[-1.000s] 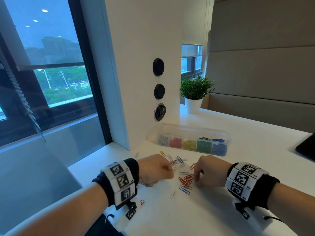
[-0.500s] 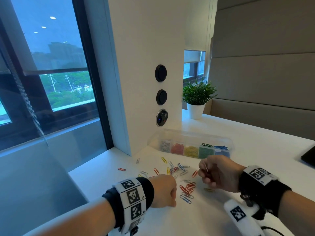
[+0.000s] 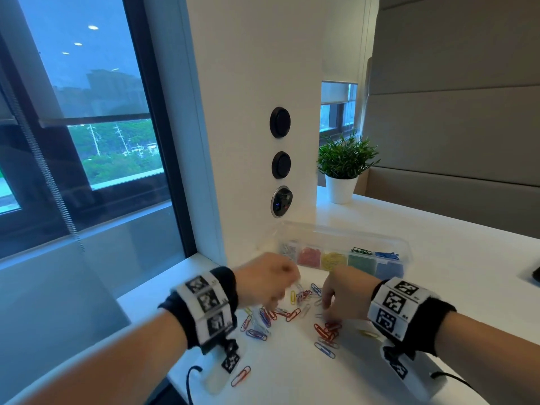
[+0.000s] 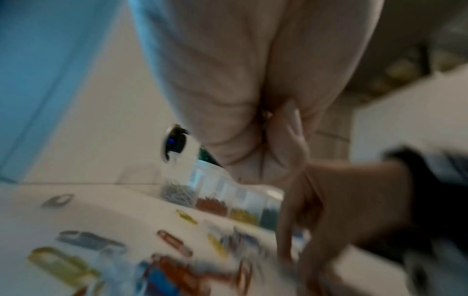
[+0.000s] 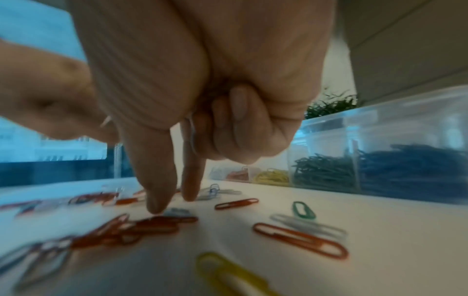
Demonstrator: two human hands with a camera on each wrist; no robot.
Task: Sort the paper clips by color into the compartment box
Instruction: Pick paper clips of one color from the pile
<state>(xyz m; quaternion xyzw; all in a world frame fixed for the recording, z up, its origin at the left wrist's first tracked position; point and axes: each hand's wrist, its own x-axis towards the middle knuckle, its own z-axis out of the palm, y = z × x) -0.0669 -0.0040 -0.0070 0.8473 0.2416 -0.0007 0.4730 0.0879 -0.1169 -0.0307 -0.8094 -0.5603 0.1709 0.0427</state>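
Gathering clips beside the compartment box

My right hand [image 3: 347,296] pinches down at the red paper clips [image 3: 327,331] on the table [image 3: 455,258], curled fingers holding a pale clip; my left hand [image 3: 264,283] holds silver clips, box [image 3: 406,252] close for dropping.

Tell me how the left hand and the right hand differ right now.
The left hand is lifted off the table, while the right hand is down at it. The left pinches a white clip; the right points thumb and forefinger into the red clips. Both curl their other fingers; the right's tuck a silver clip.
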